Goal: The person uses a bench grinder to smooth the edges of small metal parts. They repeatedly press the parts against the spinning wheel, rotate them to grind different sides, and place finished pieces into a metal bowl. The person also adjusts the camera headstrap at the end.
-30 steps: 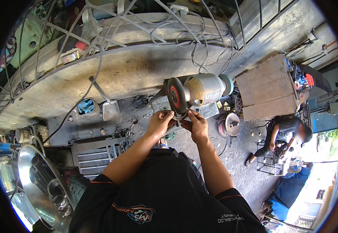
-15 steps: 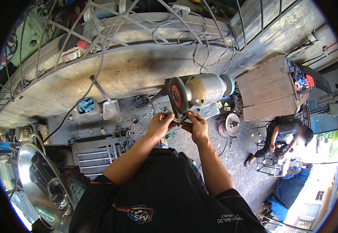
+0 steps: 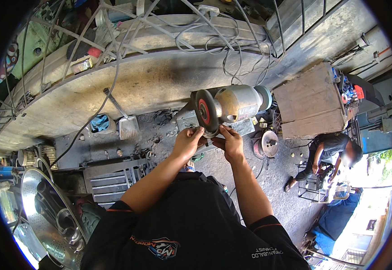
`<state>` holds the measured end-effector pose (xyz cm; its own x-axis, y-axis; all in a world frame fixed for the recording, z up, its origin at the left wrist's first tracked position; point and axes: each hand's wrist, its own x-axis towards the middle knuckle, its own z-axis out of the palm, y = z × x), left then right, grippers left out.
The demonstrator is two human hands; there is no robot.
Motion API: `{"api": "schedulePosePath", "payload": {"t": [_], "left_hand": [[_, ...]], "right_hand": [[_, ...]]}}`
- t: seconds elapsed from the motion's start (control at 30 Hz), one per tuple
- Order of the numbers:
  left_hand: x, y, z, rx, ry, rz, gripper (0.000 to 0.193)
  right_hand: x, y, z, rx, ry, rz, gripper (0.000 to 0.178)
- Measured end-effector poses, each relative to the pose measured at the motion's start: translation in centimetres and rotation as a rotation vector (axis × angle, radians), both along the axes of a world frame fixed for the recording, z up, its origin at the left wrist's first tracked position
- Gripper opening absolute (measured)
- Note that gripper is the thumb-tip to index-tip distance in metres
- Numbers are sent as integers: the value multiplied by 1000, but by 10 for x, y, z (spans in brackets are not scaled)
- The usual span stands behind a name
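A bench grinder [image 3: 235, 103] stands in front of me, with a dark wheel with a red centre [image 3: 206, 112] on its left end and a pale green wheel [image 3: 264, 97] on its right. Just below the dark wheel, both my hands grip a small rounded metal piece [image 3: 210, 134] by its two sides. My left hand [image 3: 189, 142] pinches it between thumb and fingers, and my right hand [image 3: 229, 141] does the same opposite. The piece is at the wheel's lower edge; whether it touches cannot be made out. My fingers cover most of it.
At right, a seated person [image 3: 326, 157] works beside a cardboard-covered stand [image 3: 308, 105]. A round metal disc [image 3: 269, 144] lies right of the grinder. A dustpan [image 3: 128, 128], a bucket [image 3: 101, 123] and a slatted metal frame [image 3: 112, 180] are at left. A perforated metal basin [image 3: 40, 216] sits lower left.
The metal piece has tilted or turned slightly in my fingers and sits a little higher against the wheel. My right hand has shifted slightly right.
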<state>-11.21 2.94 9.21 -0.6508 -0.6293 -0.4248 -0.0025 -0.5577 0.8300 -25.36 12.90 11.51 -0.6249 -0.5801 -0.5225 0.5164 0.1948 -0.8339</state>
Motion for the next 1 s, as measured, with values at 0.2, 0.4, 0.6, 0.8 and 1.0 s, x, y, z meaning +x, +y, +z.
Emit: {"api": "schedulePosePath", "payload": {"t": [0.2,0.4,0.6,0.8,1.0], "left_hand": [[3,-1,-9,-67,18,-22,37],[12,13,-13,-38,45,56,35],[23,32,1,-387,-7,20,29],[17,33,4,-393,-66,17,30],[3,17,-5,-122,59,155,36]], "right_hand": [[4,0,-2,-9,-2,1,34],[15,15,-4,8,-69,1,34],[8,39,-14,-242,-234,45,24],[-2,41,-15,-248,-253,89,25],[1,25,-11,-167,-186,57,27]]}}
